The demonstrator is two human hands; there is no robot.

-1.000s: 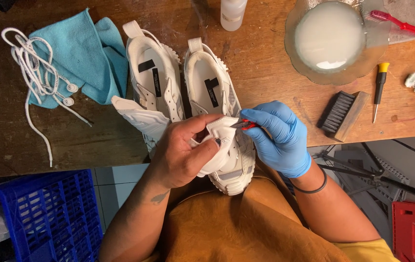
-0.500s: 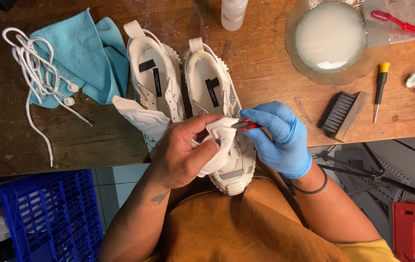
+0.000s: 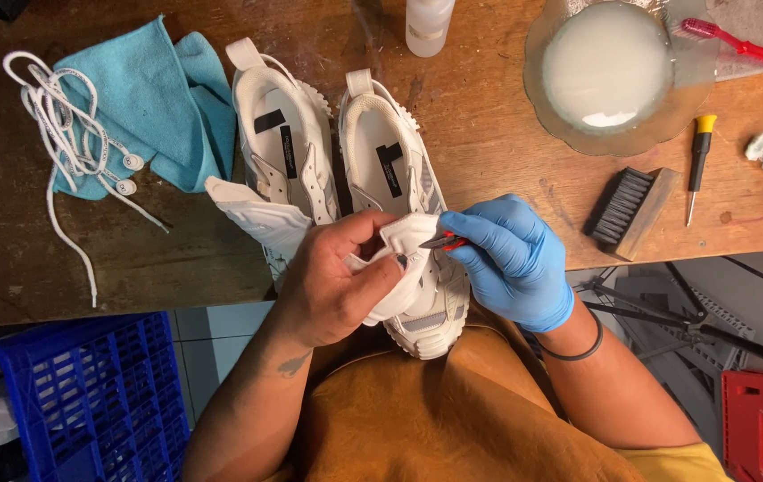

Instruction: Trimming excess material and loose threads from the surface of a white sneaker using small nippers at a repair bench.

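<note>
Two white sneakers without laces lie side by side on the wooden table: the left sneaker [image 3: 279, 156] and the right sneaker [image 3: 390, 161]. My bare left hand [image 3: 337, 281] pinches the tongue [image 3: 408, 236] of the right sneaker and folds it toward me. My right hand [image 3: 511, 259], in a blue glove, holds a small red-handled tool [image 3: 444, 241] with its metal tip against that tongue. The left sneaker's tongue [image 3: 257, 214] hangs loose over the table's front edge.
White laces [image 3: 69, 143] lie on a teal cloth [image 3: 154, 116] at the left. A bowl of milky liquid [image 3: 609, 67], a red toothbrush [image 3: 738, 49], a black brush [image 3: 627, 210], a yellow-handled screwdriver [image 3: 698, 165] and a bottle [image 3: 426, 27] are at the right. Below: a blue crate [image 3: 69, 393].
</note>
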